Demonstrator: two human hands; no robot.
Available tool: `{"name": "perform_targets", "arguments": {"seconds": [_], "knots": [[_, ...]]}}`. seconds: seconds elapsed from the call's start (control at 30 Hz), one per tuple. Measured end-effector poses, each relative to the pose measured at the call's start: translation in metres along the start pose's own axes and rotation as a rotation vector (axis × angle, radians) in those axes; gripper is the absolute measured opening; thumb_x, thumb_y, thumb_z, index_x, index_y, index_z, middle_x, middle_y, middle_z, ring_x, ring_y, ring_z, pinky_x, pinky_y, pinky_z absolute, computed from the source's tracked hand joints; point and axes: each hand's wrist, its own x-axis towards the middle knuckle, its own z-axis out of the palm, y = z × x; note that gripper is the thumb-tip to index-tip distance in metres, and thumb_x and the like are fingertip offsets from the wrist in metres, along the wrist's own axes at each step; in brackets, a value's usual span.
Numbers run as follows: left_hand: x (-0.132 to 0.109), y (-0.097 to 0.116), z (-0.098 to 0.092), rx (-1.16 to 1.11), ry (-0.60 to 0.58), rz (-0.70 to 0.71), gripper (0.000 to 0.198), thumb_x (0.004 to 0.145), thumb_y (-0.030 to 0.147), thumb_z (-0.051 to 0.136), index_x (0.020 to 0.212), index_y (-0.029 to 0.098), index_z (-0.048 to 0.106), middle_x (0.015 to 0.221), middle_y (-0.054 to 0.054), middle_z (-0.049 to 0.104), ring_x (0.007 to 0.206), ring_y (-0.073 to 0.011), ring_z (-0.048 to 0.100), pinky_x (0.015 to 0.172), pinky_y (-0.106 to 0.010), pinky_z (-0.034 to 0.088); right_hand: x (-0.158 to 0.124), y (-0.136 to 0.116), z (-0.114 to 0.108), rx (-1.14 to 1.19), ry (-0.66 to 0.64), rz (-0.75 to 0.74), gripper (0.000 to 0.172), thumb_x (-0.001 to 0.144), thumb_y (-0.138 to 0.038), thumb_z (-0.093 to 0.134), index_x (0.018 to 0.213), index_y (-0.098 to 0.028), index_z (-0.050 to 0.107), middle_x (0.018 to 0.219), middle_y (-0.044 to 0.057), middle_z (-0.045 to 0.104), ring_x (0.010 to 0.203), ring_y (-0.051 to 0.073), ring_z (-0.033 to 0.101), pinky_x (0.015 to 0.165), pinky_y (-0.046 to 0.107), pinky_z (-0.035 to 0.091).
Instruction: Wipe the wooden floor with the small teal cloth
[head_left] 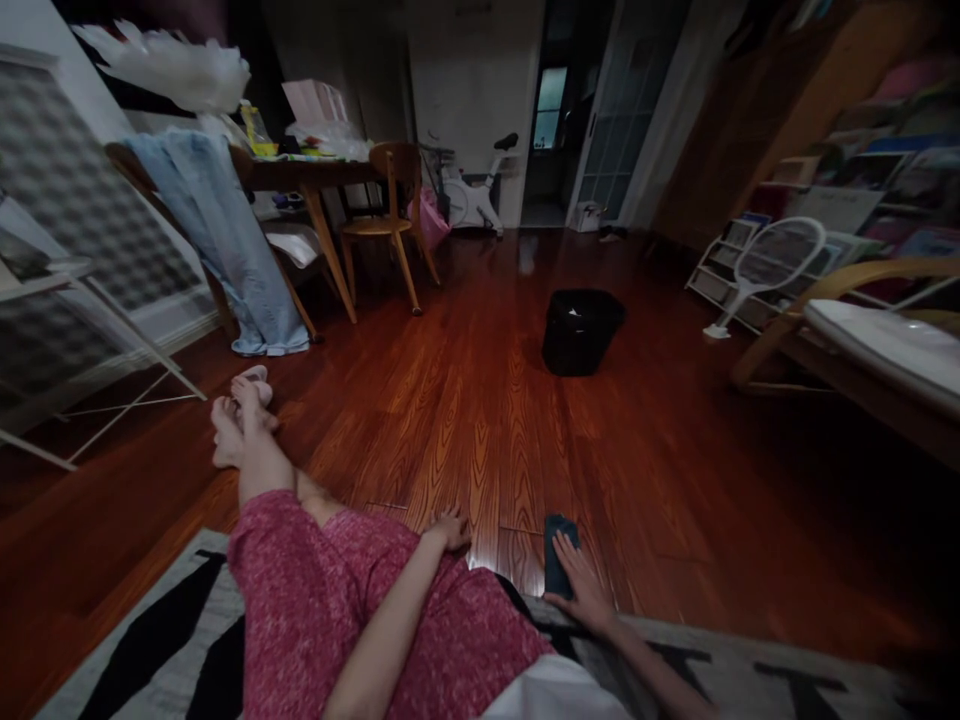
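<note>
My left hand (451,528) rests on the wooden floor beside my thigh, its fingers spread and nothing visible in them. On the right, my right hand (581,583) lies flat over a dark green folded cloth (556,560) on the floor, just past the rug's edge. Its fingers are stretched across the cloth and its thumb sits near the lower end; part of the cloth is hidden under the hand. Farther ahead stands a black bin (581,335).
I sit on a grey and black patterned rug (157,620), legs out to the left. Slippers (259,385) lie by my feet. A table (300,175), a wooden chair (386,210) and jeans (225,230) are at left. An exercise bike (476,195) stands behind; a wooden armchair (780,300) is at right.
</note>
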Motion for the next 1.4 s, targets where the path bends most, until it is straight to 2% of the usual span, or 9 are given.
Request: {"name": "perform_targets", "arguments": {"seconds": [0.17, 0.37, 0.47, 0.57, 0.7, 0.97, 1.07, 1.23, 1.4], "knots": [[-0.003, 0.002, -0.003, 0.028, -0.009, -0.013, 0.064, 0.094, 0.047, 0.05, 0.153, 0.027, 0.037, 0.168, -0.011, 0.012, 0.15, -0.0366, 0.023, 0.122, -0.06, 0.01, 0.024, 0.01, -0.015, -0.047, 0.01, -0.03, 0.086, 0.087, -0.056, 0.055, 0.158, -0.017, 0.027, 0.165, 0.013, 0.022, 0.153, 0.025, 0.018, 0.124, 0.046, 0.02], [-0.006, 0.003, -0.005, 0.066, -0.013, -0.004, 0.064, 0.095, 0.047, 0.048, 0.154, 0.026, 0.034, 0.168, -0.012, 0.012, 0.151, -0.0349, 0.02, 0.122, -0.059, 0.012, 0.11, -0.018, -0.016, -0.017, 0.247, 0.157, 0.064, 0.093, -0.028, 0.043, 0.153, -0.009, 0.036, 0.16, 0.017, 0.036, 0.15, 0.026, 0.027, 0.121, 0.048, 0.026], [-0.005, 0.002, -0.006, 0.088, -0.028, -0.003, 0.065, 0.096, 0.049, 0.047, 0.155, 0.025, 0.034, 0.167, -0.013, 0.012, 0.152, -0.0332, 0.019, 0.122, -0.058, 0.013, 0.149, -0.033, -0.017, 0.047, 0.242, 0.292, 0.072, 0.082, -0.012, 0.048, 0.153, -0.006, 0.036, 0.16, 0.019, 0.034, 0.15, 0.028, 0.027, 0.12, 0.048, 0.029], [-0.006, 0.002, -0.008, 0.104, -0.04, 0.002, 0.065, 0.096, 0.05, 0.044, 0.155, 0.025, 0.032, 0.168, -0.012, 0.012, 0.152, -0.0321, 0.018, 0.121, -0.059, 0.014, 0.169, -0.039, -0.022, 0.091, 0.195, 0.286, 0.087, 0.069, -0.003, 0.051, 0.154, -0.011, 0.035, 0.161, 0.016, 0.034, 0.15, 0.027, 0.027, 0.118, 0.046, 0.033], [-0.006, 0.002, -0.009, 0.097, -0.041, 0.014, 0.065, 0.097, 0.052, 0.041, 0.155, 0.024, 0.032, 0.167, -0.013, 0.013, 0.151, -0.0338, 0.021, 0.122, -0.06, 0.013, 0.154, -0.035, -0.026, 0.084, 0.141, 0.198, 0.091, 0.066, -0.001, 0.049, 0.155, -0.015, 0.036, 0.161, 0.012, 0.036, 0.151, 0.021, 0.027, 0.122, 0.042, 0.027], [0.007, -0.003, 0.002, 0.042, -0.05, 0.035, 0.063, 0.096, 0.049, 0.044, 0.153, 0.025, 0.035, 0.168, -0.012, 0.007, 0.153, -0.0365, 0.013, 0.12, -0.061, 0.014, 0.037, -0.052, 0.006, 0.072, -0.08, -0.027, 0.1, 0.071, -0.008, 0.054, 0.161, -0.029, 0.015, 0.169, 0.003, 0.005, 0.155, 0.024, 0.002, 0.125, 0.051, 0.015], [0.008, -0.002, 0.004, 0.05, -0.058, 0.039, 0.064, 0.096, 0.046, 0.044, 0.154, 0.024, 0.034, 0.168, -0.011, 0.005, 0.153, -0.0357, 0.01, 0.121, -0.06, 0.014, 0.035, -0.065, 0.013, 0.043, -0.083, -0.024, 0.1, 0.073, -0.01, 0.057, 0.161, -0.029, 0.014, 0.169, 0.004, 0.0, 0.155, 0.025, -0.002, 0.124, 0.051, 0.014], [0.004, 0.0, 0.001, 0.083, -0.066, 0.03, 0.063, 0.095, 0.048, 0.043, 0.153, 0.025, 0.035, 0.168, -0.011, 0.003, 0.152, -0.0376, 0.012, 0.119, -0.065, 0.012, 0.116, -0.075, -0.006, 0.0, -0.083, -0.002, 0.093, 0.08, -0.018, 0.06, 0.161, -0.029, 0.015, 0.169, 0.006, 0.005, 0.155, 0.023, 0.0, 0.124, 0.047, 0.012], [0.002, 0.0, -0.001, 0.11, -0.06, 0.027, 0.065, 0.096, 0.049, 0.043, 0.155, 0.024, 0.032, 0.168, -0.012, 0.004, 0.153, -0.0358, 0.012, 0.12, -0.061, 0.017, 0.194, -0.095, -0.026, 0.003, -0.019, 0.181, 0.081, 0.085, -0.02, 0.055, 0.16, -0.023, 0.023, 0.169, 0.009, 0.009, 0.155, 0.026, 0.005, 0.124, 0.048, 0.014]]}}
